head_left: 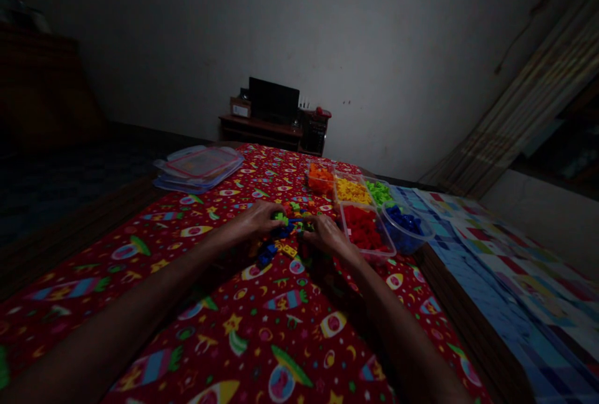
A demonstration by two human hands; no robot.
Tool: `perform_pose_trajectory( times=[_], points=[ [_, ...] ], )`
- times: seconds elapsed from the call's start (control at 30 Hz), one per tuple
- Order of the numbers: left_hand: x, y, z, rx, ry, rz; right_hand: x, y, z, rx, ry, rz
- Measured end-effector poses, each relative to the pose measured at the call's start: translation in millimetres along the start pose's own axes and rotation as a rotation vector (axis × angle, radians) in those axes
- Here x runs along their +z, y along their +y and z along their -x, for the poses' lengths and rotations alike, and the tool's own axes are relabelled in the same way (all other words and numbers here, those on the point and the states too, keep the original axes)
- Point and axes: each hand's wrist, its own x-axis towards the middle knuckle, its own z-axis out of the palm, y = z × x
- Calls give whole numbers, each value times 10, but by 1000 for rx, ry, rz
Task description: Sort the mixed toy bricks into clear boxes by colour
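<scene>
A small mixed pile of plastic toy bricks lies on the red patterned cloth in front of me. My left hand (pixel 262 219) is at its left side, with thumb and fingers closed on a green toy brick (pixel 281 217). My right hand (pixel 328 235) is at the right of the pile, its fingers bent together among the bricks; what they hold is too small and dark to make out. Between the hands are blue bricks (pixel 289 228). Nearer to me lie a dark blue brick (pixel 267 255) and a yellow brick (pixel 289 251).
Right of the hands stand clear containers of sorted bricks: orange bricks (pixel 321 178), yellow bricks (pixel 352 191), green bricks (pixel 378 192), red bricks (pixel 362 228) and a round tub (pixel 423 235) of blue ones. Stacked clear lids (pixel 201 163) lie at the left. A bed (pixel 496 266) adjoins the right side.
</scene>
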Motion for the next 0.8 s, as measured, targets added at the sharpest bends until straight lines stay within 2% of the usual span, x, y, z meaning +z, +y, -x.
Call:
perform_pose_trajectory(
  times=[0.07,0.13,0.23,0.33,0.43,0.6,0.8],
  points=[
    [2,23,8,-19,2,7,-7,14,-30,43,-20,-95],
    [0,47,11,-24,11,40,-2,8,-66,161,-41,-239],
    [8,72,1,-11,47,149,1,-20,-111,306,-80,-591],
    [37,68,-17,20,83,310,-5,-18,-142,338,-79,-956],
    [63,46,-28,28,104,443,5,34,-167,385,-34,-1202],
    [54,37,-28,15,114,494,26,95,-192,393,-84,-1392],
    [132,74,-84,44,156,597,58,13,-174,426,-110,-1508]
  ],
)
